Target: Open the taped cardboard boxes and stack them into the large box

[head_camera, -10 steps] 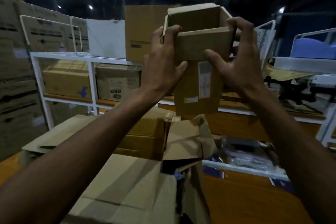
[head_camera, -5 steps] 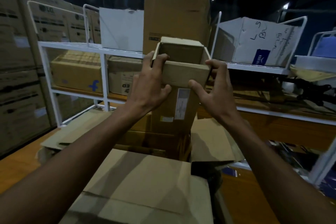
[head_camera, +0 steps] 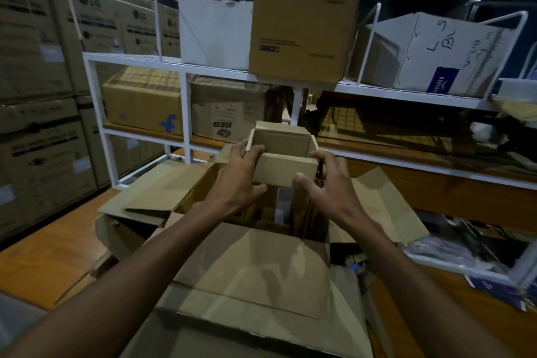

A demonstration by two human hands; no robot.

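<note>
Lowered: small box (head_camera: 286,173) into large box (head_camera: 255,264), base hidden; left hand (head_camera: 236,180), right hand (head_camera: 322,183) fingers gripping rim.

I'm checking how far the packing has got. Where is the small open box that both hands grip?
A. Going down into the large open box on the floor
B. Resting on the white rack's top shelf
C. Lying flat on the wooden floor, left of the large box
A: the left hand and right hand grip the small open box upright, its lower part inside the large open box.
</note>
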